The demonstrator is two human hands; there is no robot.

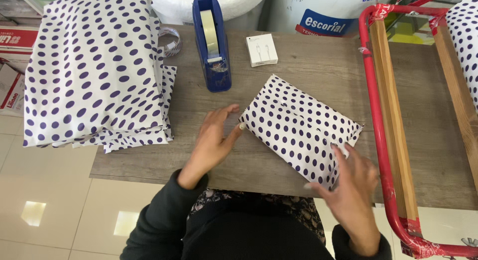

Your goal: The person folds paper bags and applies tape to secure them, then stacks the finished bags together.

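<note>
A: Right, head view, item one: wrapped parcel (301,130), white paper with dark purple dots, lying flat and skewed on the table (318,75), just below and to the right of the blue tape dispenser (212,46).

B: Hands?

A: Left hand (214,138), below the dispenser, fingers spread and flat, fingertips touching the parcel's near-left corner. Nothing pinched. Right hand (351,183), well below and right of the dispenser, fingers loosely spread, resting at the parcel's lower-right end where the paper fold sits. Grip there open, not clamped on anything I can make out.

B: Risks, entry by entry.

A: One: I see no tape on the end fold; with only light finger pressure, I judge it could spring open if the right hand lifts. Two: the parcel's lower corner lies close to the table's near edge, so a push from the left hand might slide it off. Three: the dispenser stands beyond reach of the pressing fingers; stretching for it may release a fold.

B: Other stock?

A: Stack of dotted sheets (94,70) left of the dispenser, overhanging the table's left side; small white box (262,50) just right of the dispenser; red metal frame with wooden slats (386,140) far right. A sleeve brush could shift the overhanging sheets.
</note>
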